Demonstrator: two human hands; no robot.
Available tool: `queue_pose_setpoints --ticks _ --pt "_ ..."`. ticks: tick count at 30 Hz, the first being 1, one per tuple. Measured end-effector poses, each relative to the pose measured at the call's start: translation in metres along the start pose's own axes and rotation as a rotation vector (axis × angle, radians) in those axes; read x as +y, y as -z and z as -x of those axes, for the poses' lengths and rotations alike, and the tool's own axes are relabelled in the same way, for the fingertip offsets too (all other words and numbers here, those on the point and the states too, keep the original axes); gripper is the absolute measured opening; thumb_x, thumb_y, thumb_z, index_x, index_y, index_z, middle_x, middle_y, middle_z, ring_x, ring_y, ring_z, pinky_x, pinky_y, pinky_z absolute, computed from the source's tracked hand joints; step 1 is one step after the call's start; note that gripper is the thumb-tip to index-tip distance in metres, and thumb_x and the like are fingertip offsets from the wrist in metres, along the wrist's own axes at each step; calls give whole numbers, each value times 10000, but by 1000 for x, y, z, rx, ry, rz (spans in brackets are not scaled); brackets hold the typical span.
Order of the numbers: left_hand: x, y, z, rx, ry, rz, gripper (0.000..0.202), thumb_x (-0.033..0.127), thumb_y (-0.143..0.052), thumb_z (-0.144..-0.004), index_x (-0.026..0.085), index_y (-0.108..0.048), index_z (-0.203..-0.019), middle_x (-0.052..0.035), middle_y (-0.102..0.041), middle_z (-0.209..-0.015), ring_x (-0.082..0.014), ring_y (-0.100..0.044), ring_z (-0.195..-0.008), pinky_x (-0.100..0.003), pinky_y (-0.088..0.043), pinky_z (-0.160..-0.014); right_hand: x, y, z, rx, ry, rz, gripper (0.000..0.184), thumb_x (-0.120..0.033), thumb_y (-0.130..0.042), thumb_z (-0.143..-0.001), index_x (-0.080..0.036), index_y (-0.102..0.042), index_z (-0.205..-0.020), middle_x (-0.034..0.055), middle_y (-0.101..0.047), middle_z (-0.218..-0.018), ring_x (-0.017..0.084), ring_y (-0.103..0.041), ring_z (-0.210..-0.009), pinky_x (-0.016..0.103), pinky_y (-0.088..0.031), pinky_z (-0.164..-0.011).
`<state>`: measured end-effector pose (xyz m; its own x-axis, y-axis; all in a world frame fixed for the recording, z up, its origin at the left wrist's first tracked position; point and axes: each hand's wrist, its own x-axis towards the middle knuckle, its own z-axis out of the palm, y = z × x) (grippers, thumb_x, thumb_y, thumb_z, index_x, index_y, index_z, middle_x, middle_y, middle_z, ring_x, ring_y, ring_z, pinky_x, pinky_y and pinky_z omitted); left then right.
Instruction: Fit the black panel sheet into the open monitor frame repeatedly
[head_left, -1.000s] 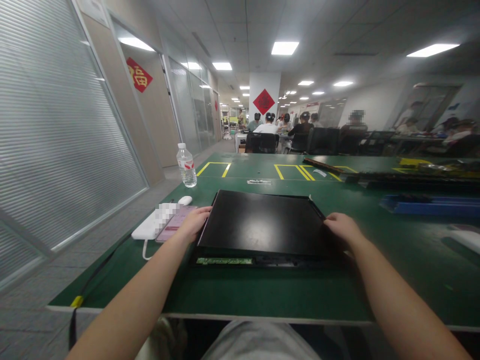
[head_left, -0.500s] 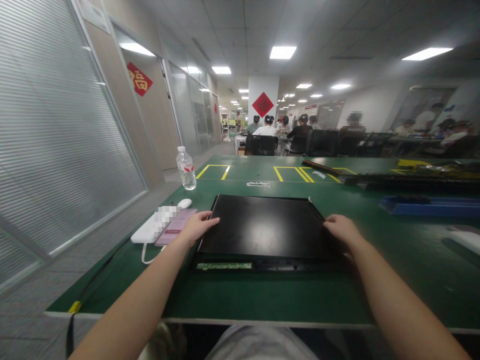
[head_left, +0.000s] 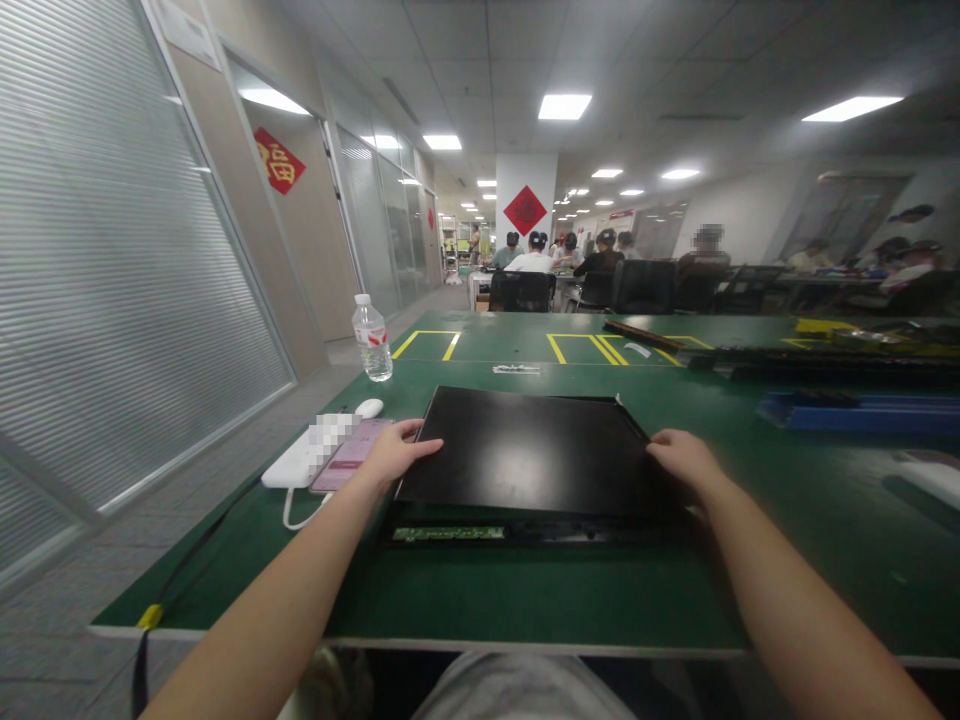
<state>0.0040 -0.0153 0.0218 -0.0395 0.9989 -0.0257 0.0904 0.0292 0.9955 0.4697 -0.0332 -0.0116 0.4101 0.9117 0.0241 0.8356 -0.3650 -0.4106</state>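
head view: the black panel [head_left: 525, 450] is seen lying flat on the green table [head_left: 525, 590], straight ahead of the person, with its near edge raised a little above a dark frame beneath it. a green circuit strip [head_left: 448, 533] is exposed along the near left of that frame. the left hand [head_left: 394, 455] is closed over the panel's left edge, thumb laid on top; the right hand [head_left: 682, 460] is curled round the right edge, its fingertips hidden below. the step in hand is judged to be a two-sided hold on the panel, over the frame. any shift of the panel from here would call for an even pull on both sides, so that it is kept level and the circuit strip is not scraped. just beside the left hand a phone [head_left: 352, 450] and a white power bank [head_left: 296, 462] are lying, with a small white mouse-shaped thing [head_left: 369, 407] behind them. a water bottle [head_left: 372, 338] is standing upright farther back, and a blue tray [head_left: 862, 410] is seen well apart to the right.
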Motion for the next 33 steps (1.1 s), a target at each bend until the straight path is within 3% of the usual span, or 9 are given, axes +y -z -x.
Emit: queue_pose_setpoints --ticks 3,7,11,15,21,25,30,31,33 --pt "3 -2 1 -8 -13 86 492 195 -911 -462 164 -756 -928 -110 -776 -985 -292 -713 -959 -340 -558 -790 -1 -1 -2 5 -26 -34 345 -293 -564 -804 -164 -730 -1078 116 -729 -1067 280 -670 -999 327 -494 -809" --pt "6 -3 3 -16 -41 167 609 211 -931 -428 164 -746 -1007 -104 -770 -1042 -305 -702 -1020 -390 -556 -869 -1 -1 -6 69 -46 -122 551 -305 -585 -813 -130 -607 -1335 138 -704 -1168 276 -661 -1064 330 -492 -891" --pt "8 -3 3 -8 -125 196 709 254 -948 -410 152 -731 -1077 -121 -751 -1123 -320 -670 -1103 -427 -528 -955 -1 -2 -7 68 -40 -206 404 -352 -566 -844 -158 -710 -1168 133 -716 -1151 282 -658 -1085 339 -496 -902" --pt "6 -4 0 -35 -180 241 799 278 -945 -439 122 -686 -1178 -151 -699 -1245 -321 -624 -1191 -409 -512 -989 0 -6 -6 28 -64 -412 304 -395 -570 -840 -178 -753 -949 127 -745 -1055 272 -685 -996 328 -527 -794" --pt "-4 -1 -8 -71 -172 297 826 262 -944 -466 146 -661 -1234 -139 -707 -1237 -311 -621 -1206 -396 -515 -1001 -1 -7 -8 60 -90 -624 289 -357 -641 -758 -154 -746 -934 132 -735 -1098 270 -672 -1046 328 -532 -824" --pt "-3 3 -8 -11 -177 337 804 255 -940 -480 167 -663 -1229 -110 -742 -1164 -302 -652 -1156 -395 -527 -989 -8 2 -3 103 -71 -739 405 -309 -648 -732 -153 -734 -1096 129 -733 -1113 284 -673 -1059 357 -526 -872" --pt "4 11 -8 27 -237 371 724 296 -919 -517 182 -678 -1190 -81 -735 -1182 -282 -679 -1096 -391 -530 -978 -24 26 22 -49 153 -1155 566 -321 -577 -801 -223 -586 -1358 69 -729 -1156 256 -694 -1039 356 -552 -857" --pt "4 12 -10 26 -247 374 712 307 -916 -516 179 -684 -1176 -80 -734 -1185 -283 -679 -1092 -399 -526 -981 -26 30 27 -99 128 -1264 542 -341 -592 -797 -240 -606 -1329 56 -747 -1094 259 -711 -984 367 -565 -825" --pt "1 14 -16 26 -244 376 716 326 -919 -486 163 -696 -1147 -84 -747 -1142 -293 -684 -1073 -424 -518 -982 -28 37 36 -236 -63 -1462 410 -351 -641 -776 -209 -698 -1156 63 -769 -937 274 -730 -855 388 -585 -767"
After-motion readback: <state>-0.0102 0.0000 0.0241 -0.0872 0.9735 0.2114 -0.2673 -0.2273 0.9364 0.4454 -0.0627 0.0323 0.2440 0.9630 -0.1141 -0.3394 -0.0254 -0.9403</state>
